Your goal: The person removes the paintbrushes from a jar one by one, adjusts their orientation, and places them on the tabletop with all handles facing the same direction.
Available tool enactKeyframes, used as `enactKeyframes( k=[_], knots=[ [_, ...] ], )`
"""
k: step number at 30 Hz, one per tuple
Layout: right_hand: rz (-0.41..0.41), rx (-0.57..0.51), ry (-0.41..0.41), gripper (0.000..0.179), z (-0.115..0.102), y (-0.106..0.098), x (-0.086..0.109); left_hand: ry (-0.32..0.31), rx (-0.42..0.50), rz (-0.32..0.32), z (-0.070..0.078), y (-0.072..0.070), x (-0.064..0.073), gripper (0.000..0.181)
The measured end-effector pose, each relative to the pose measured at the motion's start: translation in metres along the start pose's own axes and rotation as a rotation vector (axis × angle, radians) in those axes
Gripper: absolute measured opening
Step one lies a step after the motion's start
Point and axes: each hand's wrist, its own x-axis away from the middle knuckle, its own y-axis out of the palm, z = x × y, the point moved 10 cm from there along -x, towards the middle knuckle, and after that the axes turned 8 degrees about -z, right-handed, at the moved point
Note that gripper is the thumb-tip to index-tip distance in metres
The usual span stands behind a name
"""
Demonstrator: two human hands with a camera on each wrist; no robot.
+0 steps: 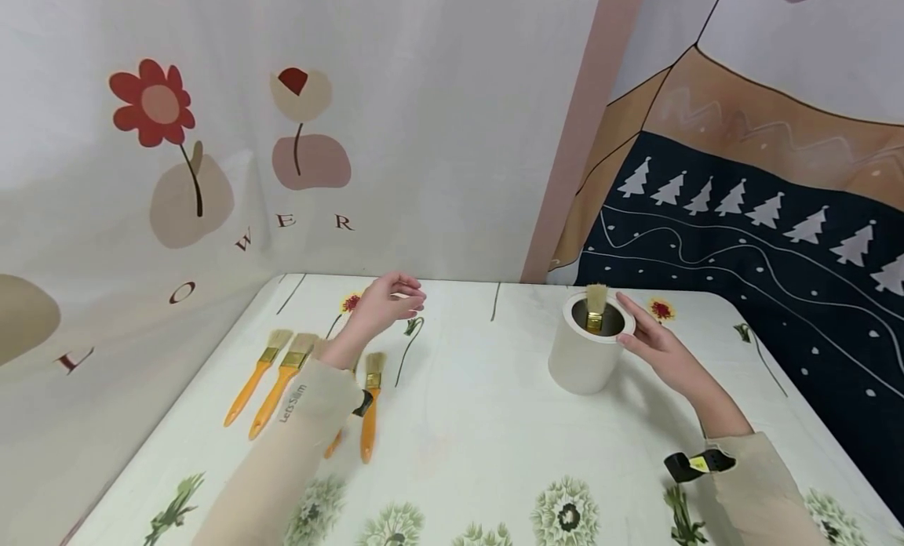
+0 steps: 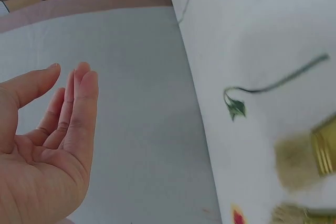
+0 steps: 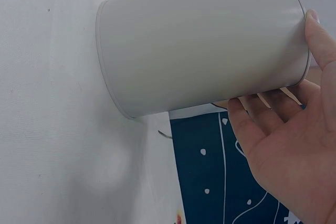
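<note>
A white cylindrical canister (image 1: pixel 586 362) stands upright on the table at right. In it is one paintbrush (image 1: pixel 595 307), its pale bristles up above the rim and its handle hidden inside. My right hand (image 1: pixel 657 346) holds the canister by its upper right side, thumb and fingers spread round it near the rim, as the right wrist view also shows. The left hand (image 1: pixel 387 301) is raised over the table's far left part with nothing in it, fingers loosely extended and thumb apart. Near it lie a wide paintbrush (image 1: pixel 286 381), a narrower paintbrush (image 1: pixel 257 377) and another paintbrush (image 1: pixel 370 409).
A further orange handle (image 1: pixel 334 444) shows partly from under the left sleeve. The flower-print cloth covers the table (image 1: pixel 466 420). Behind stands a pale printed curtain (image 1: pixel 438 138), with a dark tree-patterned cloth (image 1: pixel 706 240) at the right.
</note>
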Motion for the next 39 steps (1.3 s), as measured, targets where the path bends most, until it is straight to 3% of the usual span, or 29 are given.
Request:
enactKeyframes(
  k=[16,22,34,39],
  knots=[
    [-0.004,0.003,0.001,0.07,-0.001,0.0,0.0,0.145,0.058,-0.023,0.058,0.062,-0.028,0.032],
    [-0.003,0.019,0.007,0.069,0.0,0.001,-0.001,0.206,0.027,-0.033,0.075,0.088,-0.038,0.027],
    [-0.007,0.022,0.011,0.069,0.0,0.001,0.0,0.231,0.026,-0.028,0.094,0.141,-0.052,0.03],
    [-0.011,0.013,0.008,0.069,0.0,0.001,0.0,0.223,0.033,-0.071,0.096,0.163,-0.057,0.038]
  ],
)
